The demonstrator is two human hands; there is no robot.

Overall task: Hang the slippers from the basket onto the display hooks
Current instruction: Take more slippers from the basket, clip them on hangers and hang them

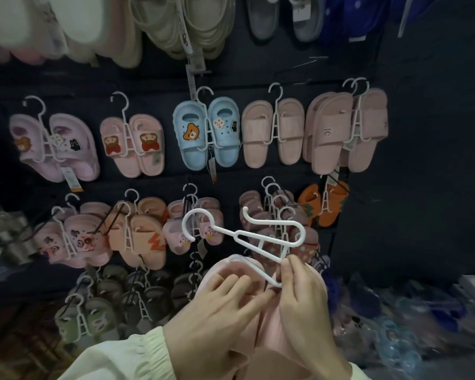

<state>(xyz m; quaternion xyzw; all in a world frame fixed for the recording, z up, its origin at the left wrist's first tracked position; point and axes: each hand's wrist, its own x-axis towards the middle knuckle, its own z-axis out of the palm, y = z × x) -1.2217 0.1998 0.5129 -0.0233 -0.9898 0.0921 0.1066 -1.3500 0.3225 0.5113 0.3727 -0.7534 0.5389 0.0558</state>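
Note:
A white plastic slipper hanger (247,237) lies tilted in front of me, its hook end pointing up and left. My right hand (307,305) pinches the hanger's lower end between thumb and fingers. A pair of pale pink slippers (261,325) sits under both hands. My left hand (220,319) grips the left slipper, fingers spread over its strap. One arm of the hanger runs under the strap near my left fingers. The basket is out of view.
A dark display wall (412,149) carries rows of slippers on white hangers: blue bear clogs (206,133), pink slides (346,130), an orange pair (324,204), olive pairs (93,316) low down. Bare wire hooks (310,63) stick out upper right. Bagged stock (395,333) lies lower right.

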